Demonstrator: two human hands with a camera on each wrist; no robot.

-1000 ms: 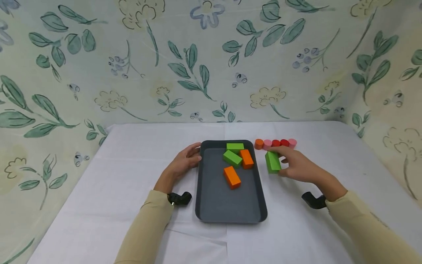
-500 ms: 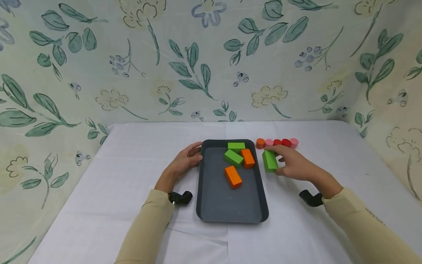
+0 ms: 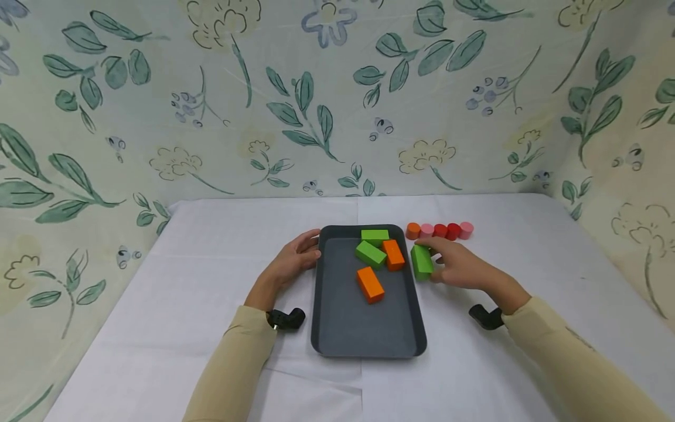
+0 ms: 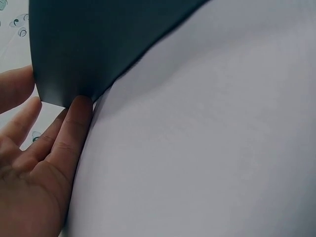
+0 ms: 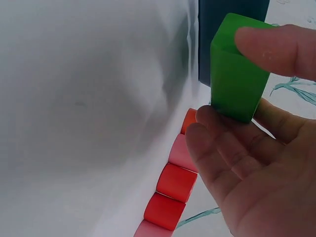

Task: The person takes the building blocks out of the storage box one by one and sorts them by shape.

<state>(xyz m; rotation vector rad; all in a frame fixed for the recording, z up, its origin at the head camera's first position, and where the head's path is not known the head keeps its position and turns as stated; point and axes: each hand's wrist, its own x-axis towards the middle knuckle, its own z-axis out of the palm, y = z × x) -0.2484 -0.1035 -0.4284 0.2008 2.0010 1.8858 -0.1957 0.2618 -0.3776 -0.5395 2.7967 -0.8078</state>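
My right hand (image 3: pixel 459 262) pinches a green rectangular block (image 3: pixel 422 262) between thumb and fingertips, just outside the right side of the dark grey tray (image 3: pixel 369 334). In the right wrist view the thumb lies at one end of the green block (image 5: pixel 237 79) and fingertips at the other. My left hand (image 3: pixel 291 261) touches the tray's left side near its far corner, fingers fairly straight against the outer wall (image 4: pixel 74 64). Inside the tray lie a flat green block (image 3: pixel 375 237), an angled green block (image 3: pixel 371 254), and two orange blocks, one by the right wall (image 3: pixel 393 255) and one mid-tray (image 3: pixel 371 285).
Beyond my right hand stands a row of small cylinders: an orange one (image 3: pixel 413 231), pink ones such as the end one (image 3: pixel 466 230), and red ones such as this red cylinder (image 3: pixel 453 231). A white cloth (image 3: pixel 211 328) covers the table, with a floral curtain (image 3: pixel 337 105) behind.
My right hand has moved left with the green block, bringing it closer to the tray's right edge. My left hand stays at the tray's side, and the blocks inside have not moved.
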